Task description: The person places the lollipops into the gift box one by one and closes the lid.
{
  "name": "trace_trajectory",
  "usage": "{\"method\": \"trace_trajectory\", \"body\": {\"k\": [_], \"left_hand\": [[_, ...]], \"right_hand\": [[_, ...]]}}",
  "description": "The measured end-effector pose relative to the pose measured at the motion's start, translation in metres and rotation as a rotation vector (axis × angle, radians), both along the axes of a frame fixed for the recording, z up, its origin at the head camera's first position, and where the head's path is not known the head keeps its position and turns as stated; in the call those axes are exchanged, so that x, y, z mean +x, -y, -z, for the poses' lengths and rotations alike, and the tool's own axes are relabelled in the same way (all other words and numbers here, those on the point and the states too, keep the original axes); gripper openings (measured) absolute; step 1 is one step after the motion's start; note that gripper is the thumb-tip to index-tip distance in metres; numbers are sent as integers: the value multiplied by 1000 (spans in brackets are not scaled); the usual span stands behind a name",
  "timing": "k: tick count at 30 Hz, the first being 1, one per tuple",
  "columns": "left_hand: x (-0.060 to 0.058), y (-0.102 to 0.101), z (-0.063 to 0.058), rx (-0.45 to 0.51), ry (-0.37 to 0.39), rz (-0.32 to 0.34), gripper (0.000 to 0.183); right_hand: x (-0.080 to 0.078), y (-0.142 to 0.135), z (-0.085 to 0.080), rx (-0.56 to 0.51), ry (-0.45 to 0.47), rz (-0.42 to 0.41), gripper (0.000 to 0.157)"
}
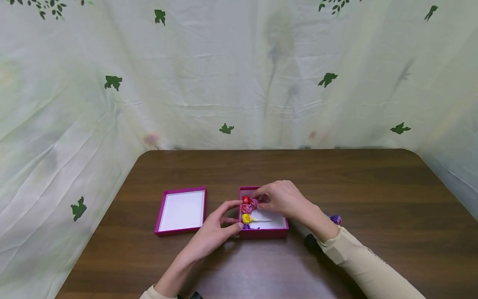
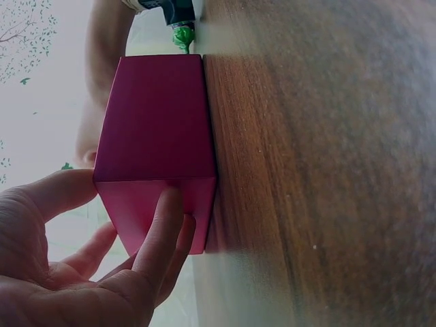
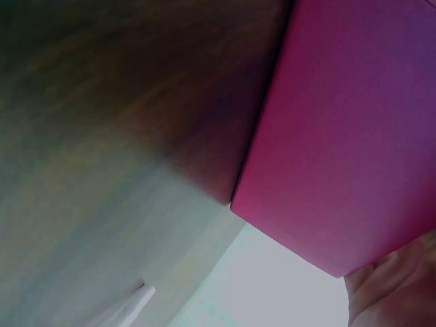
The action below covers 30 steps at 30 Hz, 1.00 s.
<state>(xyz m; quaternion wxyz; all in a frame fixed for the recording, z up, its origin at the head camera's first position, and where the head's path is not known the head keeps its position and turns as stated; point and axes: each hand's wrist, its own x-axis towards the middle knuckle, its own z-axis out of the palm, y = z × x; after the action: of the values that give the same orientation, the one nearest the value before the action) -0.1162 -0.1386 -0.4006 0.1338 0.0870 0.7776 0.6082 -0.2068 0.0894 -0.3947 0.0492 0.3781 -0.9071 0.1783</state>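
A magenta box with a pale inside stands on the table. Along its left side lie several wrapped lollipops, among them a red one, a yellow one with a white stick, and a purple one. My left hand rests on the box's left side, thumb at the rim and fingers spread against the outer wall. Inside the box, my right hand pinches a pink-wrapped lollipop beside the red one; its stick is hidden by the fingers. The right wrist view shows mostly the box's outer wall.
Left of the box lies a magenta lid, white inside facing up. Purple and blue wrapped lollipops lie right of the box, partly behind my right forearm. A green-wrapped lollipop appears beyond the box. A patterned curtain hangs behind the table.
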Motion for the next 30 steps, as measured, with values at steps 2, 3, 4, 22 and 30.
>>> {"method": "trace_trajectory", "body": {"k": [2,3,4,22,30], "left_hand": [[0,0,0,-3,3,-1,52],[0,0,0,-5,4,-2,52],[0,0,0,-5,5,-3,52],[0,0,2,-21,15,-4,53],[0,0,1,-31,13,-7,54]], "right_hand": [[0,0,0,15,6,5,23],[0,0,-1,21,10,6,23],[1,0,-1,25,14,8,23],[3,-1,-1,2,36,-4,25],[1,-6,-3,-129,123,-51,26]]}}
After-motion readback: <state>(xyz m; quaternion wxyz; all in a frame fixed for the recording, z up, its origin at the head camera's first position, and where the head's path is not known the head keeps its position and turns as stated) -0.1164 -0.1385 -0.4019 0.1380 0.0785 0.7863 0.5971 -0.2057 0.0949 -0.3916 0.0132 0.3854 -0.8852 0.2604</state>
